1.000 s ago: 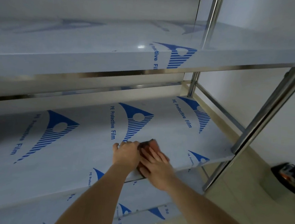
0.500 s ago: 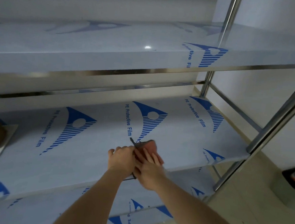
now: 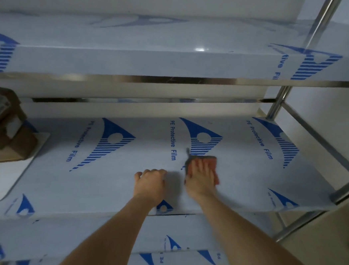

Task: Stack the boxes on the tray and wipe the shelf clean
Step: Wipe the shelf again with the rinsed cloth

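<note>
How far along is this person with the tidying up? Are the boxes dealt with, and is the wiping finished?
The boxes look done: they sit piled on the white tray at the shelf's left end. Wiping is in hand: the right hand presses an orange cloth flat on the middle shelf, while the left hand rests beside it, off the cloth. How much of the shelf remains to be wiped cannot be told; no dirt shows.

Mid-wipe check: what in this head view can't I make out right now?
- Stacked brown cardboard boxes: cut off by the left edge; count unclear, labels too blurred to read.
- White flat tray: its left part runs out of frame.
- Orange wiping cloth: the right hand pressing on it covers much of it.
- Left hand: fingers seen from behind; contact with the film-covered steel shelf unclear.
- Dirt on the shelf: not discernible.
</note>
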